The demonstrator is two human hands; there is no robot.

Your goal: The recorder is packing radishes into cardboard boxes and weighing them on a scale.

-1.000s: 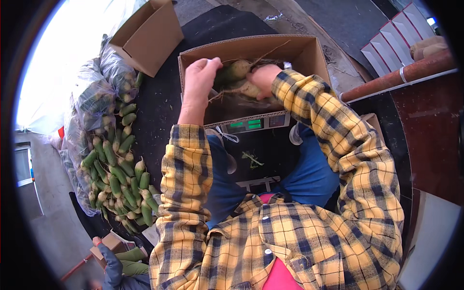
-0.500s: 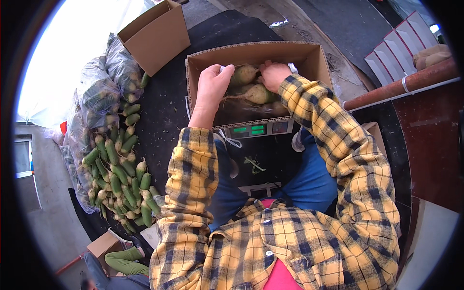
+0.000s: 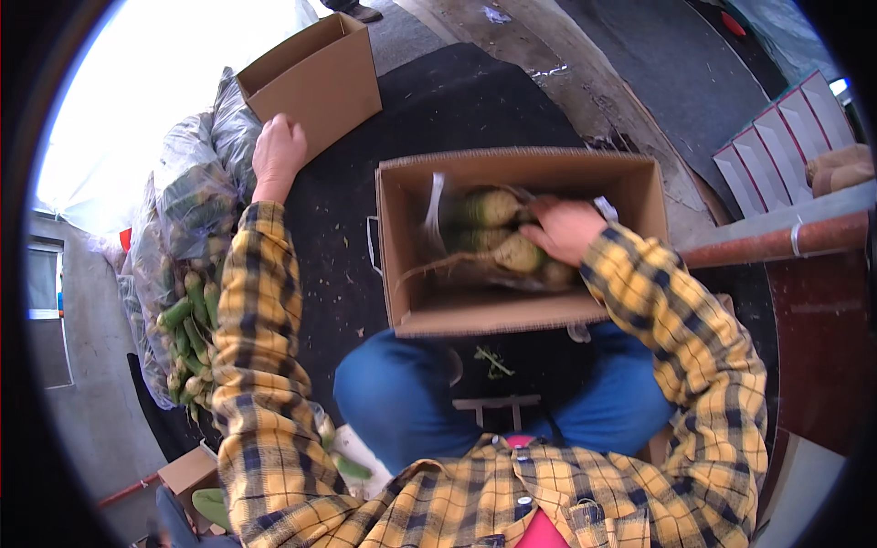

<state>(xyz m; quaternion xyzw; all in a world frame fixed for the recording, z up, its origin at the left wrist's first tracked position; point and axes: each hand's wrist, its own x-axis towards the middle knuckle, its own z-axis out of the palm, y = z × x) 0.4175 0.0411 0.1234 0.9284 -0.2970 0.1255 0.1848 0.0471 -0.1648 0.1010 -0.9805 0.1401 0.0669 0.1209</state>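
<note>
An open cardboard box (image 3: 630,196) sits in front of my knees, holding several husked corn ears (image 3: 489,210). My right hand (image 3: 566,228) is inside the box, resting on the corn with fingers curled over an ear. My left hand (image 3: 279,151) is stretched out to the left, fingers loosely bent, holding nothing, hovering by the clear plastic sack of corn (image 3: 196,196) and the corner of a second cardboard box (image 3: 320,78).
A heap of green corn ears (image 3: 187,333) spills from the sack at left. A black mat (image 3: 457,100) covers the ground under both boxes. Flattened white boxes (image 3: 781,146) lean at right behind a reddish rail (image 3: 776,242). A small carton (image 3: 187,470) lies at lower left.
My left hand has left the box and swung out left toward the corn sack. The view has shifted, so the box now sits lower. My right hand stays in the box.
</note>
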